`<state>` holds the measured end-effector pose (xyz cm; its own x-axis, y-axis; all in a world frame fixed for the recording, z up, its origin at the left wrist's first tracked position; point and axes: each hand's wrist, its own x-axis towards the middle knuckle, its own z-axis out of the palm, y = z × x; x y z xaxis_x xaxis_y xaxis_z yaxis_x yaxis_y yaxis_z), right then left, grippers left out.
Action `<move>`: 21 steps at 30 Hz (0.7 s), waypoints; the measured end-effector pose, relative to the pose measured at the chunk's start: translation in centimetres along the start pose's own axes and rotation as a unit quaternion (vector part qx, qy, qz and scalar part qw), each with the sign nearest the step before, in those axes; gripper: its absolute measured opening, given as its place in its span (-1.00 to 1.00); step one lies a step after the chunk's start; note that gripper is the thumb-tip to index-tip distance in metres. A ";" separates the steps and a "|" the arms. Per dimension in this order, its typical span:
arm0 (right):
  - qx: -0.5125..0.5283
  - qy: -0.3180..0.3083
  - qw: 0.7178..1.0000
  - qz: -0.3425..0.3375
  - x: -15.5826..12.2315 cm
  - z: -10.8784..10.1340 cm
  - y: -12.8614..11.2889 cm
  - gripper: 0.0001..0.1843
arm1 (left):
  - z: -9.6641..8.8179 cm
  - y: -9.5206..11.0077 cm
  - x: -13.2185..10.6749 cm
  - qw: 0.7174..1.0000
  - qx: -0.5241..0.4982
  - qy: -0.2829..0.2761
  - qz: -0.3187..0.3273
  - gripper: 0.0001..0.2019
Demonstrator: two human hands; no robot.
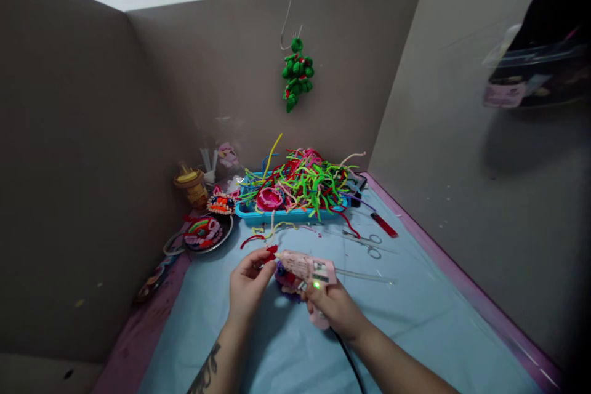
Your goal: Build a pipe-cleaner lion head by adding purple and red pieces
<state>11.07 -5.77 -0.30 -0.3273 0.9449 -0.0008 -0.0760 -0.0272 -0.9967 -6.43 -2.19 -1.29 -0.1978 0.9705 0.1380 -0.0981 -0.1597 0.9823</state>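
My right hand (336,309) is wrapped round the handle of a pink glue gun (302,263), whose green light is lit. A clear glue stick (367,277) sticks out of its back end, and a black cord hangs below. Between the thumb and fingers of my left hand (252,274) is a small red pipe cleaner piece (271,252). The gun's nozzle points at this piece, close to my left fingertips; whether they touch I cannot tell. Partly hidden under the gun lies a purple and red fuzzy piece (287,283) on the blue cloth.
A blue tray (263,217) heaped with coloured pipe cleaners (318,181) stands at the back. Scissors (373,246) and a red strip (384,225) lie to the right. On the left are a round dish (225,236) with fuzzy pieces and a cup (192,188). Grey partitions surround the table.
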 end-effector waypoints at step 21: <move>0.038 0.034 0.999 0.001 -0.1 0.0 0.0 -0.40 | -0.3 -0.4 0.1 1.000 -0.007 0.008 -0.003 -0.77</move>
<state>11.05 -5.87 -0.33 -0.2628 0.9648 -0.0107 -0.1478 -0.0512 -0.9877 -6.72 -2.12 -1.74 -0.2123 0.9685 0.1303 -0.1127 -0.1567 0.9812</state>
